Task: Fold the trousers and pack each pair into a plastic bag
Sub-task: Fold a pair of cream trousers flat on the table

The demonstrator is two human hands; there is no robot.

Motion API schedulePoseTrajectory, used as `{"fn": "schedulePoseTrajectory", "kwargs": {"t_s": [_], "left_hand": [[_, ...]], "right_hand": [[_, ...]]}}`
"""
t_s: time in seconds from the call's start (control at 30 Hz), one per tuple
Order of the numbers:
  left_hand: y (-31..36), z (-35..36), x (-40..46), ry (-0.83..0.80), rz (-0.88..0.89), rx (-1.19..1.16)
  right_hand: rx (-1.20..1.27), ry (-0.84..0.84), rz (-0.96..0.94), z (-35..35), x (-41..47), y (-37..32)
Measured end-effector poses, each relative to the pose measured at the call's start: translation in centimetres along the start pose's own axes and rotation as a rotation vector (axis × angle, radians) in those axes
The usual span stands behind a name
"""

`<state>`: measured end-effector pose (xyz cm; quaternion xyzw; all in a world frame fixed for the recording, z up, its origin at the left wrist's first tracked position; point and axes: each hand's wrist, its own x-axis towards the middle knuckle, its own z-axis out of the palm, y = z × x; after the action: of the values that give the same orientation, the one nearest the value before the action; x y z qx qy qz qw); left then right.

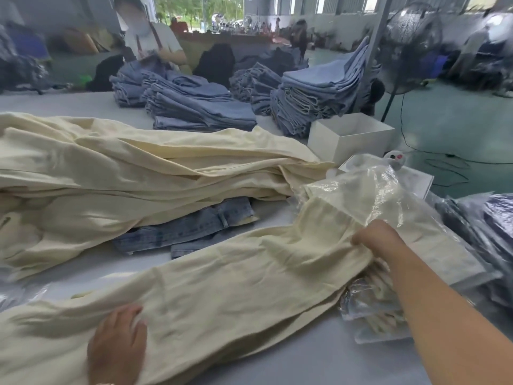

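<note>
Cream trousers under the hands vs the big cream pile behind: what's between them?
In the head view, folded blue jeans lie between the cream trousers and the cream pile, partly tucked under the pile, with a strip of bare table.

Cream trousers (222, 287): leg end cut off by left and bottom edges; waist end partly under plastic bag (369, 190).
Left hand (118, 343): wrist cut by bottom edge.
Right hand (377, 238): fingertips buried in trouser fabric, grip unclear.
Jeans (191, 226): mostly hidden under cream pile (138, 168).
Bagged dark clothes (488, 226): cut by right edge, blurred.
Packed bags (372, 309) partly behind right forearm.
Person (152, 37) across table: blurred.
Fan (410, 45): blurred.
Small item (395, 158) behind bag: unidentifiable.
</note>
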<state>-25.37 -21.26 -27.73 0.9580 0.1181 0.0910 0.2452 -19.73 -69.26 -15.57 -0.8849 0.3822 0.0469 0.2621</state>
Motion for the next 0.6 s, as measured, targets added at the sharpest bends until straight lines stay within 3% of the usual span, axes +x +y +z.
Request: {"fn": "schedulePoseTrajectory", "kwargs": {"t_s": [0.17, 0.4, 0.5, 0.6], "left_hand": [[-0.9, 0.0, 0.2, -0.045, -0.061, -0.063], [-2.1, -3.2, 1.3, -0.215, -0.304, -0.69], [-3.6, -5.4, 1.2, -0.301, -0.416, -0.974], [-5.4, -7.0, 1.7, -0.462, -0.566, -1.252]], "right_hand": [[0.173, -0.051, -0.136, 0.1, -2.9, -4.3], [0.604, -0.269, -0.506, 4.6, -16.7, -15.9], [0.529, -0.396, -0.746, 9.1, -23.5, -18.8], [0.241, -0.594, -0.955, 15.2, -28.1, -19.2]]}}
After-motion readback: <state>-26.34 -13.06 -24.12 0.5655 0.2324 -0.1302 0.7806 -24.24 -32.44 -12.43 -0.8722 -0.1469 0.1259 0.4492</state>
